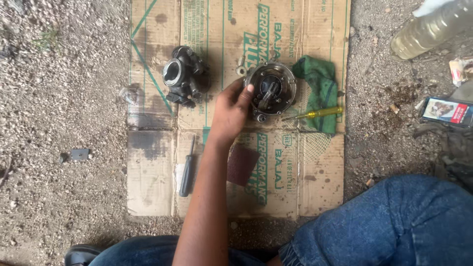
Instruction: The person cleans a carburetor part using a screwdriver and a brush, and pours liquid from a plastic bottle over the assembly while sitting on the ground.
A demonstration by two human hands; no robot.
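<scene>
A: Nearest to the camera, what is lying there?

B: The person's knees in blue jeans (394, 221) are filling the bottom edge. One arm is reaching up from there over a flattened cardboard sheet (315, 182) with green printed lettering and dark oil stains. I cannot tell if this is the left or the right hand.

A: And on the near part of the cardboard?

B: A black-handled screwdriver (187, 170) is lying at the left, and a dark red square pad (242, 164) is lying just beside the forearm. The near right corner is staying free.

A: What is the hand doing?

B: The hand (230, 112) is resting against the left rim of a round metal housing (272, 88), with the fingers together and curled on its edge. The housing is sitting in the far middle of the cardboard.

A: What is around it?

B: A yellow-handled screwdriver (315, 113) is touching a green rag (319, 81) at the right. A black carburetor body (185, 75) is standing at the left, apart from the hand.

A: Farther out?

B: On the gravel (59, 98), a plastic bottle (433, 28) of yellowish liquid is lying at the far right, and below it a small flat packet (447, 111) with a red patch.
</scene>
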